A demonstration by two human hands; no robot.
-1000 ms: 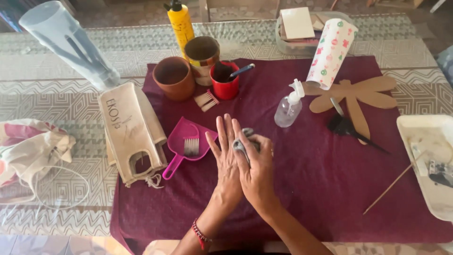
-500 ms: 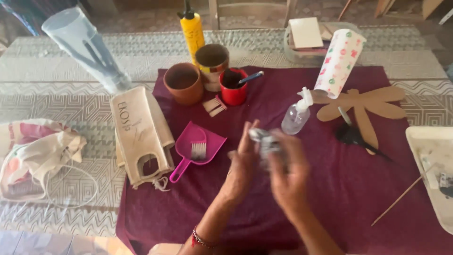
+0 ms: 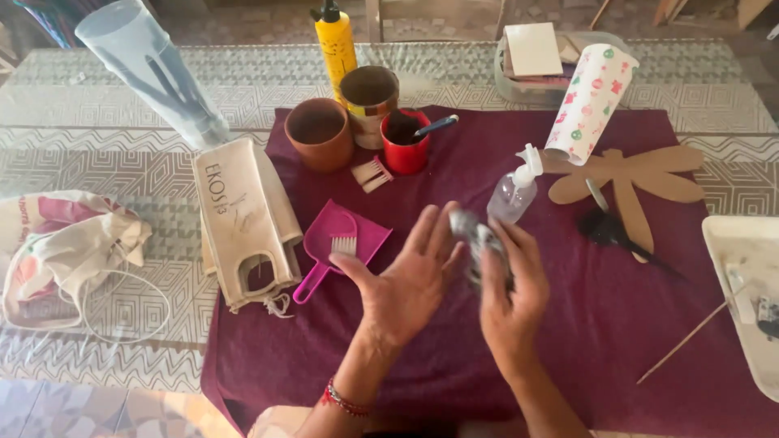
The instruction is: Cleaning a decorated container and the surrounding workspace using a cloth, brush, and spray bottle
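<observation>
My right hand (image 3: 507, 292) is closed around a small crumpled grey cloth (image 3: 477, 242) and holds it against the fingers of my left hand (image 3: 406, 284), whose palm faces up with fingers spread. Both hands hover above a dark red cloth (image 3: 617, 324) that covers the table's middle. A pink dustpan with a small brush (image 3: 341, 243) lies just left of my left hand. A clear spray bottle (image 3: 515, 191) stands just beyond my right hand.
At the back stand a clay pot (image 3: 319, 132), a brown cup (image 3: 369, 101), a red cup with a brush (image 3: 406, 142) and a yellow bottle (image 3: 336, 45). A beige bag (image 3: 243, 219) lies left; a wooden dragonfly cutout (image 3: 625, 182), patterned roll (image 3: 588, 101), black brush (image 3: 608, 231) and white tray (image 3: 751, 284) sit right.
My hands have lifted from lying together flat on the cloth. The left palm has turned up and the right hand now presses the grey cloth against its fingers.
</observation>
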